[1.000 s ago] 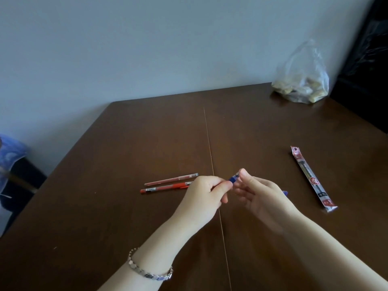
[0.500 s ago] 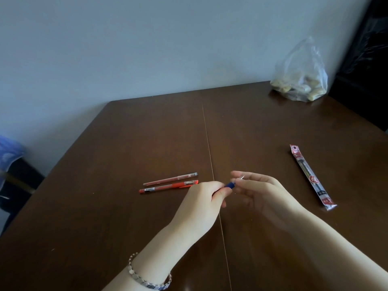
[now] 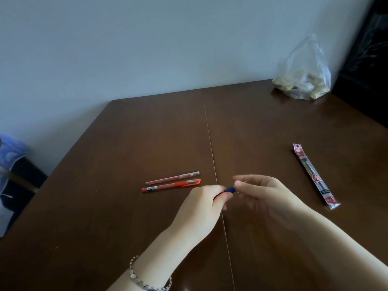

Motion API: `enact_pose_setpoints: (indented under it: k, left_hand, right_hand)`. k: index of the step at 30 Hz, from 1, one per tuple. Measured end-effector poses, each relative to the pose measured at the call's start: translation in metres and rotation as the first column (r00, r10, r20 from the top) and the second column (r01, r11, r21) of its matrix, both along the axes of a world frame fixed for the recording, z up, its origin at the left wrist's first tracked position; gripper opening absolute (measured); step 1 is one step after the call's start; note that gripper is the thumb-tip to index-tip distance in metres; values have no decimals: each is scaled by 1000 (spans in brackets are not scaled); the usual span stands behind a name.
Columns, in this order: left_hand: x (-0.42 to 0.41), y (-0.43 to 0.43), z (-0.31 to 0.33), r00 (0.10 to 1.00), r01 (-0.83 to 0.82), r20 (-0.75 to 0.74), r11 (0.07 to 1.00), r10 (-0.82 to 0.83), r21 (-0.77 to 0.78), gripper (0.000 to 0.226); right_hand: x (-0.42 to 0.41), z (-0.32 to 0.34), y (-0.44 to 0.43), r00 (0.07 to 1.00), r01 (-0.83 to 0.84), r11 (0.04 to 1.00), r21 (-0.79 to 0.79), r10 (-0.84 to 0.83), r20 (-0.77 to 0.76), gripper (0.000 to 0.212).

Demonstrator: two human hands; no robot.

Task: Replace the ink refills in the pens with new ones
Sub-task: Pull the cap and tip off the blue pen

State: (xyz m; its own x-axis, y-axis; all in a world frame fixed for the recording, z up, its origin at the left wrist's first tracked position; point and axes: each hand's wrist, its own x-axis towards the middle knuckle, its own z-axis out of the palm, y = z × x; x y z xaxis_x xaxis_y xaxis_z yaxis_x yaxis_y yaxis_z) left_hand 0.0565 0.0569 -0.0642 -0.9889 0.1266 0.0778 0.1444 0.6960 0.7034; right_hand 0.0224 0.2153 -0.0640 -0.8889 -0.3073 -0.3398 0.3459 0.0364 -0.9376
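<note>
Nearest the camera, a beaded metal bracelet point(image 3: 147, 284) circles the left wrist. The left hand point(image 3: 201, 208) is curled closed around a blue pen point(image 3: 230, 189); only a short dark-blue end of the pen pokes out past the thumb and forefinger, pointing toward the other hand. The right hand point(image 3: 266, 196) sits just beside that end with its fingers loosely bent, and its fingertips point(image 3: 238, 183) pinch a small silvery part at the pen's end. The part is too small and blurred to identify. Both hands hover above a dark brown wooden table point(image 3: 105, 238), close to the thin seam point(image 3: 212, 156) that runs from near to far across the top.

Just beyond the left hand lie two red pens, side by side and roughly parallel. The nearer one is an orange-red pen point(image 3: 170, 185) with its cap on and a small white label on the barrel whose print is too fine to read. Behind it lies a clear-barrelled red pen point(image 3: 172, 177).

To the right, well apart from the hands, lies a long narrow refill packet point(image 3: 315, 175), red and white at its ends, with a red circle holding a white character in the middle; the other printing is illegible.

At the far right corner of the table, against the pale wall point(image 3: 147, 49), stands a clear plastic bag point(image 3: 302, 74) with pale lumpy contents.
</note>
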Motion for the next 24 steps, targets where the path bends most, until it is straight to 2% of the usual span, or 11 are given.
enact_pose_setpoints:
  k: [2,5,9,10,12,13,15,19,24]
  left_hand:
    - [1,0,-1,1000,2,-10,1000,-2,-3,20]
    - [2,-1,-1,1000,1,-21,1000,-1,-1,19]
    - [4,-7,-4,1000,-13,-8,1000,13,6,21]
    - [5,-10,-6,1000,-27,-2,1000,27,8,22]
    - [6,-17,-10,998,-64,15,998,64,-4,25]
    - [6,-20,-13,996,-84,25,996,84,-15,26]
    - [5,-25,-19,993,-112,26,992,114,-49,28]
    - [0,-29,-29,992,-123,-24,984,121,-129,30]
    - [-5,-38,-34,994,-74,-103,933,39,-353,31]
  right_hand:
    - [1,-1,-1,1000,16,999,42,-16,-1,17]
    - [1,-2,0,999,51,998,-32,-51,8,7]
    - [1,2,9,985,169,975,-147,-172,-8,12]
    - [2,2,14,973,215,971,-107,-222,-57,11]
    - [3,-4,29,924,308,927,212,-239,-300,12]
    - [5,-8,37,893,347,851,394,-172,-416,15]
    - [9,-19,49,880,345,722,600,-26,-475,17]
    - [9,-36,54,873,295,622,725,133,-469,14]
    - [9,-35,50,847,331,620,712,137,-513,23]
